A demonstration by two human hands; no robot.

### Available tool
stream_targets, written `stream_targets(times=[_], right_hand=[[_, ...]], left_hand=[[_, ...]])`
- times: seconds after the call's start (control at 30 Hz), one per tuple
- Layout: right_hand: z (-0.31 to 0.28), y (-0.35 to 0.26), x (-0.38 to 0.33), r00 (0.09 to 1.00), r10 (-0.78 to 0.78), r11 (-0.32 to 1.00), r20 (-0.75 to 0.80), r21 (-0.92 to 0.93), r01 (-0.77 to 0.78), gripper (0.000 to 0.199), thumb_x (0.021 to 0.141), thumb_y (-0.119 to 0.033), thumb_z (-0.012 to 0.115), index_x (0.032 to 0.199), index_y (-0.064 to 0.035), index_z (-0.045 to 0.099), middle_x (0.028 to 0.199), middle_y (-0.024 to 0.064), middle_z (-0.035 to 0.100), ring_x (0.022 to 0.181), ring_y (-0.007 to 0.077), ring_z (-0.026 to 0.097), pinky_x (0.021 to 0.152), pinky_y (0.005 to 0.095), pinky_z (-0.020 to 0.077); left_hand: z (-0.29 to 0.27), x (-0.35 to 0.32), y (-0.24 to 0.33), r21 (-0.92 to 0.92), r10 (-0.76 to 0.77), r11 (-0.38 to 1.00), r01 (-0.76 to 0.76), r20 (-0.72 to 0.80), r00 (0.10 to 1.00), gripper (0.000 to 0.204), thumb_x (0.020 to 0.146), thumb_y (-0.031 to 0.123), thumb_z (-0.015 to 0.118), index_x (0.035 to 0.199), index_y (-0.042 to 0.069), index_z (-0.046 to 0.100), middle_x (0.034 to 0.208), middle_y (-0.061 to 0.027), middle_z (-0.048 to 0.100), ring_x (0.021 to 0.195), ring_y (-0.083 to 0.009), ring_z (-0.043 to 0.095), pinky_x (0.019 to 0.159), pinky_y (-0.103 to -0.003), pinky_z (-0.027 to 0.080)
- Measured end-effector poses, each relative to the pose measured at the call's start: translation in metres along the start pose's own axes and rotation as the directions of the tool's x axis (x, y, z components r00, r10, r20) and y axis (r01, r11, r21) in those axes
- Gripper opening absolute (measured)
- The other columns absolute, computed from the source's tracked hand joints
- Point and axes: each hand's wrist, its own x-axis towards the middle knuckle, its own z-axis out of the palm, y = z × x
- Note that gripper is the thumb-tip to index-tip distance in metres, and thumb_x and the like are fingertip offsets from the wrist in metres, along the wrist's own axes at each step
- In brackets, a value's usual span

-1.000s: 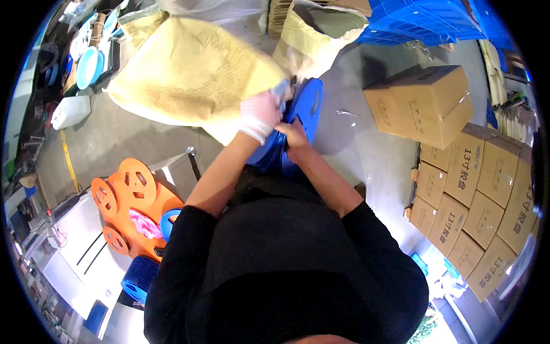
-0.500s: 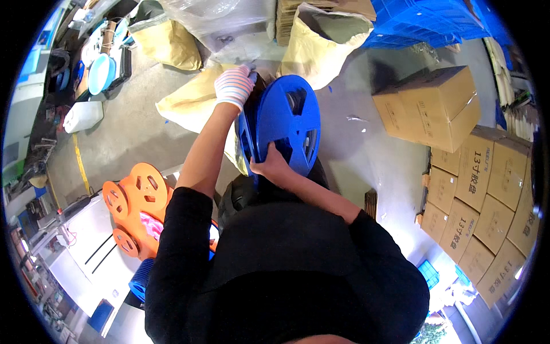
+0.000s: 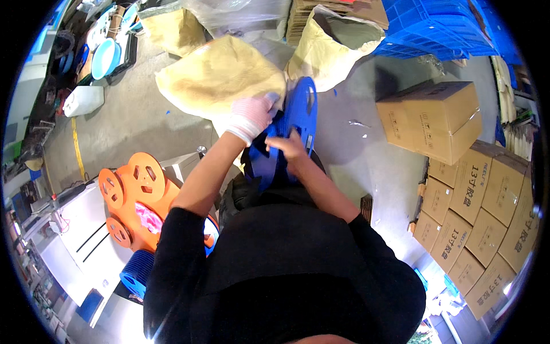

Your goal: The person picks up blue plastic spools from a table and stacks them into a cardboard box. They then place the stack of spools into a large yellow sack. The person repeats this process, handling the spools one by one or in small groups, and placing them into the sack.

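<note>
A blue plastic reel with cut-out windows stands on edge in front of me, seen nearly edge-on, its two flanges a little apart. My left hand, in a pale striped knit glove, has its fingers curled at the upper left rim of the reel; its fingertips are partly hidden. My bare right hand grips the reel lower down, thumb on the left and fingers toward the right flange. Just beyond my left hand a tan paper sack bulges up beside the reel.
Another open paper sack stands behind the reel. Orange reel flanges and a stack of blue discs lie at left. A carton and stacked boxes stand at right; blue crates are at the back.
The reel has turned from showing its broad face to nearly edge-on. My left hand has come down and right; my right hand has shifted up and right. The tan sack shows more fully.
</note>
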Motion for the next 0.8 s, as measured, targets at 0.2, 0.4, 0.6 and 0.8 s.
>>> stream_targets(times=[0.2, 0.4, 0.6, 0.8], right_hand=[[0.003, 0.004, 0.023, 0.990, -0.045, 0.943, -0.135, 0.321, 0.087, 0.042, 0.077, -0.001, 0.062, 0.118, -0.0022, 0.050, 0.105, 0.0094, 0.062, 0.092, 0.0229, 0.062, 0.078, 0.0380, 0.0509], [0.008, 0.009, 0.024, 0.993, -0.092, 0.915, -0.079, 0.385, 0.116, 0.044, 0.080, -0.004, 0.063, 0.122, -0.0039, 0.050, 0.111, 0.0070, 0.061, 0.099, 0.0223, 0.061, 0.087, 0.0371, 0.0484], [0.006, 0.015, 0.021, 0.998, 0.058, 0.812, -0.007, 0.582, -0.043, 0.028, 0.084, -0.012, 0.057, 0.111, -0.0026, 0.058, 0.099, 0.0106, 0.067, 0.090, 0.0254, 0.065, 0.080, 0.0374, 0.0519], [0.001, 0.030, 0.020, 0.997, 0.068, 0.785, 0.041, 0.615, -0.079, 0.033, 0.081, -0.004, 0.056, 0.114, 0.0003, 0.058, 0.105, 0.0130, 0.065, 0.094, 0.0280, 0.064, 0.084, 0.0426, 0.0525]], left_hand=[[0.042, -0.044, 0.024, 0.093, 0.065, 0.994, -0.050, -0.158, 0.985, 0.060, 0.073, 0.022, 0.062, 0.132, 0.023, 0.050, 0.079, -0.0113, 0.064, 0.068, -0.0288, 0.062, 0.057, -0.040, 0.048], [0.044, -0.055, 0.011, -0.018, 0.099, 0.994, -0.106, -0.241, 0.965, 0.060, 0.073, 0.018, 0.062, 0.132, 0.020, 0.050, 0.083, -0.0125, 0.065, 0.072, -0.0301, 0.063, 0.060, -0.042, 0.049], [0.053, -0.064, 0.012, -0.054, -0.009, 0.999, 0.001, -0.145, 0.989, 0.061, 0.078, 0.018, 0.063, 0.136, 0.019, 0.044, 0.094, -0.0145, 0.067, 0.082, -0.0322, 0.065, 0.071, -0.042, 0.051], [0.062, -0.074, -0.006, -0.008, -0.091, 0.996, 0.091, -0.136, 0.986, 0.052, 0.079, 0.013, 0.058, 0.130, 0.017, 0.048, 0.098, -0.0153, 0.065, 0.086, -0.0319, 0.064, 0.072, -0.042, 0.052]])
